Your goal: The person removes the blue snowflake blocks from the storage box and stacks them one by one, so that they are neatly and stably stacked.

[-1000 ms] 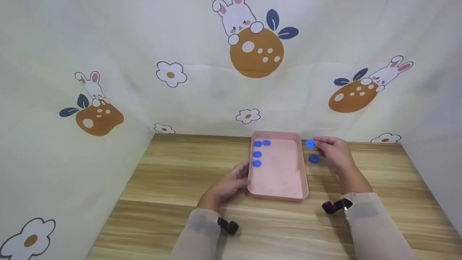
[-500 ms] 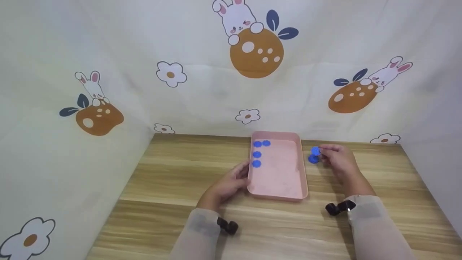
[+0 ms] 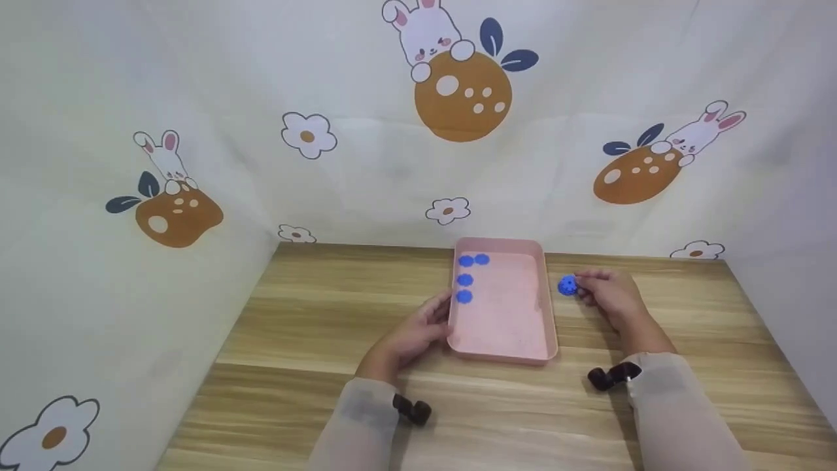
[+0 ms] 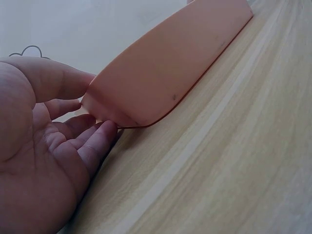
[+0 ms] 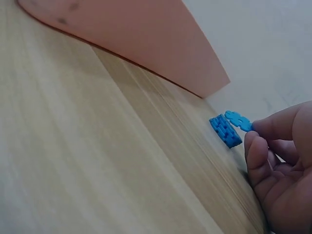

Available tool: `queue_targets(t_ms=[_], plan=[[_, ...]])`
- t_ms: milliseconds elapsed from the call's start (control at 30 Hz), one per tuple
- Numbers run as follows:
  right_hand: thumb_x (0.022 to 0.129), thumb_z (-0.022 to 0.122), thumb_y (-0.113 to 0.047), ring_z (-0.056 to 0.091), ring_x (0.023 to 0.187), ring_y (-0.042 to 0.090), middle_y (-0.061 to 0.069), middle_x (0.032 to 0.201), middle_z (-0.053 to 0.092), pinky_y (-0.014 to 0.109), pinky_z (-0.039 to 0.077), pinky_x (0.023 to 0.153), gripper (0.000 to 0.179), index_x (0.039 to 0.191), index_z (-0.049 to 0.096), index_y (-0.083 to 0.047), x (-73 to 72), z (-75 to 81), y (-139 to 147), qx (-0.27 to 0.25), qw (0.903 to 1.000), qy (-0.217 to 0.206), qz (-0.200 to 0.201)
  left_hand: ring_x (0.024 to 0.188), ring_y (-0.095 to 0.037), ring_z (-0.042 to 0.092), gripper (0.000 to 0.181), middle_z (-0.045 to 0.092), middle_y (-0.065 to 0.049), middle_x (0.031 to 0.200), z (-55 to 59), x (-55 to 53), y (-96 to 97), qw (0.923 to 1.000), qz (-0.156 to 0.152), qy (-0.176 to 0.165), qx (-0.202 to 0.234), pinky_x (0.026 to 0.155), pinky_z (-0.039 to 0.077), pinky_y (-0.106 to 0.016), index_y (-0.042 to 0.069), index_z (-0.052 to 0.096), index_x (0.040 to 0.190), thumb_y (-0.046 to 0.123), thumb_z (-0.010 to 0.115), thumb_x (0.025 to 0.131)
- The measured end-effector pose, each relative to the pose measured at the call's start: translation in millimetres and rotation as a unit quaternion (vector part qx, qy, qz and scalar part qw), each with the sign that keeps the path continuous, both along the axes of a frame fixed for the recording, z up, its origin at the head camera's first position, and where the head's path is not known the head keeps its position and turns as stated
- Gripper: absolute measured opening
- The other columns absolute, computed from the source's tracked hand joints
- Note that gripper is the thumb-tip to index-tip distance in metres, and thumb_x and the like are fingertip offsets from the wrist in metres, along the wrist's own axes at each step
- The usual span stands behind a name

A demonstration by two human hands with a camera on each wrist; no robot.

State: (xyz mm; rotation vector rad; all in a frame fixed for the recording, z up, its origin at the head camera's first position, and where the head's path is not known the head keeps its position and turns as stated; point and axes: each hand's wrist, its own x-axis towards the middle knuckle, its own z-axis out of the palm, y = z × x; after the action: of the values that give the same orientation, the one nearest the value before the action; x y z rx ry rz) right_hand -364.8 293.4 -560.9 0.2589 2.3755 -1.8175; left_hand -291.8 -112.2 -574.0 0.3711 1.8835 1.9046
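Observation:
Between thumb and index finger, my right hand pinches a thin blue notched disc, shaped like a snowflake building piece. It is tilted right over a short stack of matching blue discs that stands on the table, right of the pink tray. In the head view the held disc overlaps the stack. My left hand rests its fingertips against the outside of the tray's left wall, relaxed and curled round nothing. Inside the tray, several blue discs lie along the left side and back-left corner.
The wood-grain table ends at a pale cloth backdrop printed with rabbits and flowers, which also closes off both sides. A small black camera is strapped on the left sleeve, another black camera on the right one.
My right hand has moved the pinched disc toward me, from behind the stack to right over it. The left hand, the tray and the discs inside it stay where they were.

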Motion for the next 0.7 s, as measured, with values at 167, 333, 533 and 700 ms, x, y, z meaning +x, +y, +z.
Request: queue_targets(t_ms=[167, 333, 533, 700], plan=[[0.104, 0.068, -0.016, 0.067, 0.074, 0.004, -0.008, 0.086, 0.076, 0.019, 0.061, 0.068, 0.045, 0.142, 0.064, 0.007, -1.5, -4.0, 1.0, 0.011, 0.9999, -0.005, -0.001, 0.168, -0.032, 0.02, 0.08, 0.023, -0.013, 0.18, -0.8, -0.3, -0.2, 1.0, 0.003, -0.002, -0.005, 0.138, 0.02, -0.049, 0.008, 0.021, 0.171, -0.001, 0.056, 0.1], [0.104, 0.067, -0.015, 0.068, 0.075, 0.002, -0.008, 0.088, 0.076, 0.018, 0.061, 0.069, 0.044, 0.141, 0.063, 0.009, -0.3, -2.4, -1.0, 0.018, 0.9998, -0.003, -0.005, 0.168, -0.033, 0.02, 0.08, 0.023, -0.014, 0.18, -2.6, -1.5, -0.5, 1.0, 0.001, 0.0, -0.006, 0.137, 0.02, -0.049, 0.009, 0.021, 0.171, -0.001, 0.057, 0.1], [0.104, 0.066, -0.014, 0.068, 0.073, 0.002, -0.007, 0.088, 0.077, 0.018, 0.062, 0.068, 0.042, 0.139, 0.064, 0.011, -0.1, 0.2, -2.6, 0.026, 0.9996, -0.001, -0.005, 0.168, -0.032, 0.021, 0.08, 0.023, -0.013, 0.18, -1.4, -1.0, -0.6, 0.9999, 0.003, -0.005, -0.011, 0.137, 0.021, -0.049, 0.01, 0.022, 0.172, 0.0, 0.057, 0.101], [0.103, 0.067, -0.015, 0.069, 0.073, 0.002, -0.005, 0.086, 0.076, 0.017, 0.061, 0.067, 0.043, 0.138, 0.065, 0.011, -0.6, 0.5, -3.2, 0.035, 0.9993, 0.003, -0.008, 0.167, -0.032, 0.023, 0.08, 0.024, -0.012, 0.179, -0.3, -0.6, -1.0, 0.9998, 0.007, -0.003, -0.018, 0.137, 0.021, -0.049, 0.011, 0.022, 0.172, 0.001, 0.057, 0.101]])
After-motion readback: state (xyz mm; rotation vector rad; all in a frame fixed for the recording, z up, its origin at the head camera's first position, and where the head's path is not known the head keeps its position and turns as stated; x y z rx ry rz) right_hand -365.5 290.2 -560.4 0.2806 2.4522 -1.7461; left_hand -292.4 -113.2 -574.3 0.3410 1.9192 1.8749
